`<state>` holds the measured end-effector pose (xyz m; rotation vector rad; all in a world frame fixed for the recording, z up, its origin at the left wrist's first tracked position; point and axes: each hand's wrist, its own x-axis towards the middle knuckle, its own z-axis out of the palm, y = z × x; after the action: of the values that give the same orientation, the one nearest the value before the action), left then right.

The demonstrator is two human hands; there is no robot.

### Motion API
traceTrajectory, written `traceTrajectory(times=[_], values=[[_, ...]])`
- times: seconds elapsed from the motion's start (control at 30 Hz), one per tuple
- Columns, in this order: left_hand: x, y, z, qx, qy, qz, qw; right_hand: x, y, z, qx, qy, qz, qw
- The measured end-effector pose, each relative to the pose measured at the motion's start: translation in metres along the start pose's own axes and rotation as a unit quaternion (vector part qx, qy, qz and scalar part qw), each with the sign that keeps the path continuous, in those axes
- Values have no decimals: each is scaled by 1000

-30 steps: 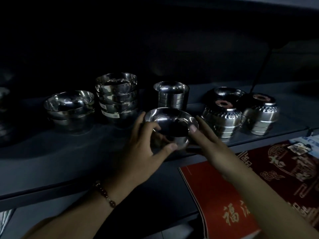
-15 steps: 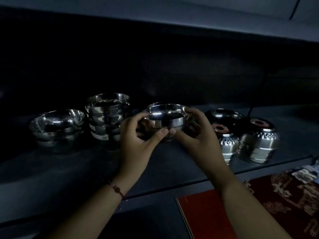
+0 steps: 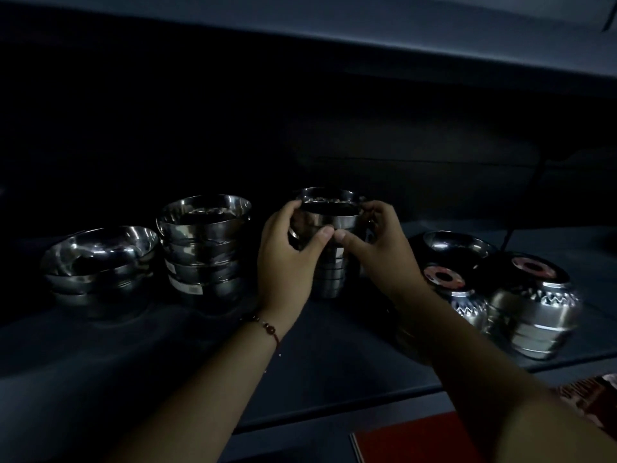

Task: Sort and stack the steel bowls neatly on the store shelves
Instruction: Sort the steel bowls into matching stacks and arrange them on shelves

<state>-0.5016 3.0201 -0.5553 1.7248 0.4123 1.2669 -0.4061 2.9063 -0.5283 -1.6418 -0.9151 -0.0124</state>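
Now the bowl [image 3: 329,213] sits atop the middle stack [image 3: 329,272] on the shelf [image 3: 200,355], left hand [image 3: 287,259] and right hand [image 3: 380,248] both curled round its sides, thumbs touching in front. Taller stack [image 3: 203,248] stands left; patterned upturned bowls [image 3: 531,305] right.

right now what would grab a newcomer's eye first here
Both hands, left hand and right hand, grip a shiny round steel bowl atop the middle stack on the dark shelf. To the right sit upside-down patterned steel bowls with red stickers; to the left, a tall stack of plain steel bowls.
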Motion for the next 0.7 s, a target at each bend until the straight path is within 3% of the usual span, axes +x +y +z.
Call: traceTrajectory(times=[0.13,0.33,0.43,0.57,0.7], values=[[-6,-18,-3,25,-33,-33,999,-1,16,3,-57,-25,33,997],[-15,-23,-13,59,-62,-17,996,-9,13,5,-125,-66,29,989],[-16,-19,-12,148,-110,-6,983,-9,2,0,-194,-105,31,975],[-21,-7,-15,286,-151,20,946,-24,-15,-15,-339,-147,17,929],[-46,5,-19,383,-184,171,889,-57,-19,-42,-497,-183,-7,848]])
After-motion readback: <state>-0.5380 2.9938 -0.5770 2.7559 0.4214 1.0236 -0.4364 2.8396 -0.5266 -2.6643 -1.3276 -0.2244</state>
